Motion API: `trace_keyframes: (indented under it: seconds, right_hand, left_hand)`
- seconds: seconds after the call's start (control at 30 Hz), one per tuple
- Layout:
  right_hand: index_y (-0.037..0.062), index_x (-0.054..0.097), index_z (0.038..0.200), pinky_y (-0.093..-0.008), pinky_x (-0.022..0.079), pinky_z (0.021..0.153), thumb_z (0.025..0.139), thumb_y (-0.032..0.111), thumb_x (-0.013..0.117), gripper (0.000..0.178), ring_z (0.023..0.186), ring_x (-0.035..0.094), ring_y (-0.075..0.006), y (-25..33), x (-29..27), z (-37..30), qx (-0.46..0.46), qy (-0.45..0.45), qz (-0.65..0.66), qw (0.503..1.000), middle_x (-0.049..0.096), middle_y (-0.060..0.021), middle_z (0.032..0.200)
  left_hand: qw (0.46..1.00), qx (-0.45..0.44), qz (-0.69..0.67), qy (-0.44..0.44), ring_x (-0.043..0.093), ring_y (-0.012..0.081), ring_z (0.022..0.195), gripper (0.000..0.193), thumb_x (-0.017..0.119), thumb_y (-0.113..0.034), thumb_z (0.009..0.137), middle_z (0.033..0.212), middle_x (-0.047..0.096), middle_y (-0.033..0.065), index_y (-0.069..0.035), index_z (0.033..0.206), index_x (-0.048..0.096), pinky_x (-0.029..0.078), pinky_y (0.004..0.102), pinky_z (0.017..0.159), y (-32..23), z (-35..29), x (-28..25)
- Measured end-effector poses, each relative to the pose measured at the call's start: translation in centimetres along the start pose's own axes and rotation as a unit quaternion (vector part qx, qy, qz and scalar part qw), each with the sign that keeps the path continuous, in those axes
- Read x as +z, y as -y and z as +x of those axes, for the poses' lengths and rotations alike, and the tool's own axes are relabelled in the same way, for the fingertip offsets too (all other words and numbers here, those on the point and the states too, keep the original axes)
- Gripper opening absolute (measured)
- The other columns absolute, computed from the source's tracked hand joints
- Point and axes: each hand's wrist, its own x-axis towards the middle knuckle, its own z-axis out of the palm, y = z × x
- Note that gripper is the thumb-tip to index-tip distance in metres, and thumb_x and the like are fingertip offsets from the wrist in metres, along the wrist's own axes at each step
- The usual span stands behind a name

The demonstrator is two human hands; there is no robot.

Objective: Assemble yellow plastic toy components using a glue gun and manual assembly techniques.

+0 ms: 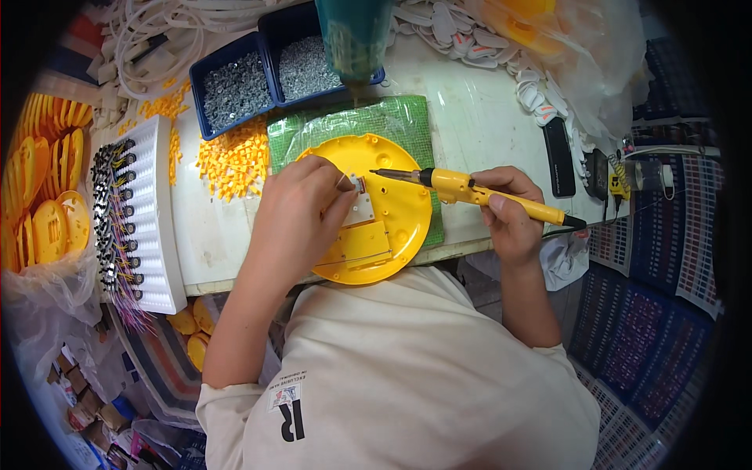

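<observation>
A round yellow plastic shell (407, 215) lies on a green woven mat (429, 129), close to my body. Inside the shell sit a small pale circuit board (362, 210) and a yellow rectangular cover (364, 243). My right hand (511, 207) grips a yellow soldering iron (454, 186) by its handle, its dark tip pointing left over the board's upper edge. Over the shell's left part, my left hand (301, 204) has its fingers pinched together beside the board. What lies between those fingertips is too small to make out.
Blue bins (235, 92) of small metal parts stand behind the mat, beside loose yellow pieces (235, 157). A teal power tool (352, 39) hangs overhead. A white foam tray (157, 227) with wired components stands left; a black rectangular device (558, 157) and white parts (533, 98) lie right.
</observation>
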Motion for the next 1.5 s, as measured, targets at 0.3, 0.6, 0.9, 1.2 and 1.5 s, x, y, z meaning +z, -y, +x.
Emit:
trace_keyframes:
  seconds: [0.3,0.6,0.9,1.2,1.5]
  right_hand:
    - [-0.01,0.063,0.132,-0.0211,0.044,0.059,0.092,0.014,0.057,0.048,0.061,0.051,-0.0059,0.4,0.7,-0.6,-0.038,0.0,-0.029,0.999,0.06,-0.0024,0.072]
    - [-0.0097,0.062,0.135,-0.023,0.046,0.055,0.095,0.015,0.056,0.048,0.057,0.054,-0.0074,0.3,1.2,-1.3,-0.037,-0.002,-0.028,0.999,0.06,-0.0026,0.068]
    - [-0.0106,0.063,0.127,-0.0222,0.046,0.053,0.092,0.013,0.056,0.042,0.055,0.054,-0.0081,-0.2,1.3,-1.7,-0.011,0.013,-0.026,1.0,0.062,-0.0058,0.074]
    - [-0.0083,0.064,0.124,-0.0224,0.046,0.051,0.092,0.014,0.057,0.039,0.054,0.053,-0.0078,-0.5,1.7,-1.9,-0.012,-0.007,-0.015,1.0,0.062,-0.0072,0.079]
    - [-0.0098,0.064,0.125,-0.0219,0.045,0.052,0.092,0.014,0.058,0.041,0.054,0.052,-0.0074,-0.3,1.3,-2.0,-0.038,-0.003,-0.024,0.999,0.061,-0.0052,0.071]
  left_hand:
    - [0.988,-0.069,-0.14,-0.012,0.066,0.0338,0.085,0.012,0.071,-0.009,0.094,0.091,0.069,0.0172,0.003,0.098,0.07,0.052,0.04,0.076,0.0,-1.0,-1.9]
    - [0.995,-0.075,-0.073,0.0,0.064,0.0165,0.078,0.011,0.072,-0.004,0.095,0.09,0.068,0.0092,0.004,0.102,0.071,0.052,0.03,0.073,-0.4,-1.0,-1.6]
    - [0.999,-0.028,-0.002,-0.041,0.067,0.0297,0.078,0.008,0.077,-0.008,0.086,0.08,0.069,0.0102,-0.003,0.089,0.072,0.049,0.0426,0.072,0.6,-0.6,0.5]
    - [0.998,-0.019,0.032,-0.041,0.063,0.0275,0.076,0.007,0.076,-0.004,0.087,0.083,0.067,0.0125,0.001,0.09,0.072,0.051,0.0381,0.069,0.6,-0.4,0.5]
    - [0.998,-0.032,0.018,-0.047,0.065,0.03,0.079,0.009,0.079,-0.011,0.086,0.08,0.068,0.009,-0.005,0.086,0.072,0.045,0.043,0.074,0.7,-0.4,0.8]
